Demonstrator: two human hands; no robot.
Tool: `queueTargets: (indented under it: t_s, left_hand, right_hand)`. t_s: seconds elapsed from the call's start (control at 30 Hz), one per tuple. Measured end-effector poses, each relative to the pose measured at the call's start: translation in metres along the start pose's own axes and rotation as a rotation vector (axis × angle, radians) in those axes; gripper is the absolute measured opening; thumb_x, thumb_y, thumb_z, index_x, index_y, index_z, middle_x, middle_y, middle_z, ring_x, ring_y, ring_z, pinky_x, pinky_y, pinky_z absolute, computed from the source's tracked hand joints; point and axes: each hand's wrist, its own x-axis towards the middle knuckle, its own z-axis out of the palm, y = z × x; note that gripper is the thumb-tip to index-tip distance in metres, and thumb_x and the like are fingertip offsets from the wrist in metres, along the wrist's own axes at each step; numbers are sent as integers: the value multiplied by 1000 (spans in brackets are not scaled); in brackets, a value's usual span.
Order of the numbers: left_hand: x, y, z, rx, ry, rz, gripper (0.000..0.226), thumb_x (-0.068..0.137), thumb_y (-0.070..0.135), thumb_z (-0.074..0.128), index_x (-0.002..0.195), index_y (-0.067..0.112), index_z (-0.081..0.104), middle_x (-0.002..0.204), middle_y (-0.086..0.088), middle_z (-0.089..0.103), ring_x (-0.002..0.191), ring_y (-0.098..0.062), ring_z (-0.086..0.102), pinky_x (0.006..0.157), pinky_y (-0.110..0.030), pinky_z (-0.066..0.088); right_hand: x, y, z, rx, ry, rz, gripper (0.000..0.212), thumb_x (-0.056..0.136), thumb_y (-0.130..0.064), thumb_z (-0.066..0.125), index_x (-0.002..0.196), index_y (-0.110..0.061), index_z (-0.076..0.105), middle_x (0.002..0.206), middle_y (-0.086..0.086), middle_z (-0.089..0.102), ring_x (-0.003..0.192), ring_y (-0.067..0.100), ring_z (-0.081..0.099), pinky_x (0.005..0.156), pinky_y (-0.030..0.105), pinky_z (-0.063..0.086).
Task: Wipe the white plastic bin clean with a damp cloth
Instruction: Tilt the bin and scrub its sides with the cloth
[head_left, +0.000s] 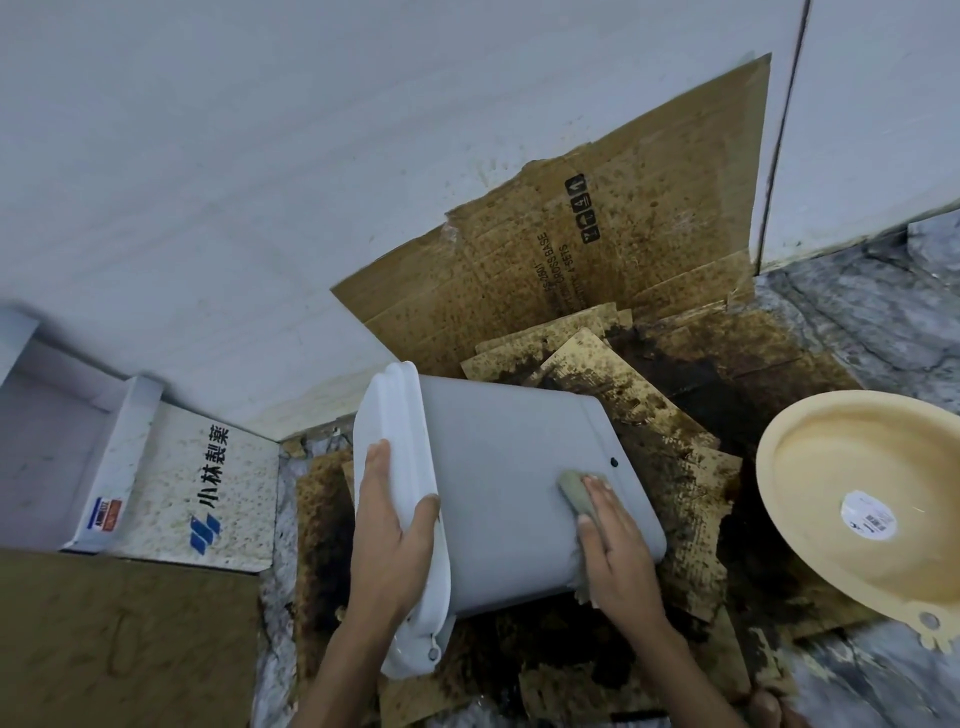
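White bin (498, 483) is being held tipped on its side over stained cardboard (649, 415) on the floor, rim gripped by left hand (387, 540); cloth (579, 491) is being pressed flat vs. its wall by right hand (618, 551), fingers straight.

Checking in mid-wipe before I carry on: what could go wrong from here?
1. The white bin lies tipped on stained cardboard; wiped sides could pick the grime up again.
2. Only the left hand steadies its rim; pressure from the right hand on the cloth may roll it.
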Motion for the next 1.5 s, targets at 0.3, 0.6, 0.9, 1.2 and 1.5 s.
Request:
queueTargets:
  t_s: [0.3,0.6,0.9,1.2,1.5]
  left_hand:
    - [-1,7,1,3,13,-7,77,98,29,58,161,32,14,164,20,17,150,-3,19,124,-36,19]
    - [-2,9,1,12,8,-13,83,88,44,49,162,28,14,159,23,16,148,0,17,123,-33,18]
    - [-3,4,-3,-17,-8,-27,83,89,45,49,162,30,13,158,25,15,151,-4,18,124,-44,23]
    - [1,-1,2,-46,11,-7,81,89,47,49,161,31,15,163,21,17,150,-5,19,124,-45,23]
    - [1,4,9,-160,23,-53,57,102,58,25,158,46,20,166,25,12,152,4,10,127,-43,10]
  right_hand:
    - [50,31,-18,-31,15,288,52,103,-28,41,152,-14,32,158,7,32,144,26,31,117,39,24]
    - [-11,-58,32,32,66,-39,51,100,-34,34,149,-17,37,156,-1,36,145,11,29,119,34,24]
    - [-29,-84,33,63,-7,-213,45,104,-36,35,145,-22,45,151,-16,40,140,-1,33,115,20,27]
    - [-5,-96,25,95,-31,-129,42,103,-22,42,145,-17,45,148,-11,42,139,6,37,116,25,28]
    - [18,-167,20,501,-28,134,29,102,-25,45,127,-29,60,111,-15,67,102,-1,62,94,32,52]
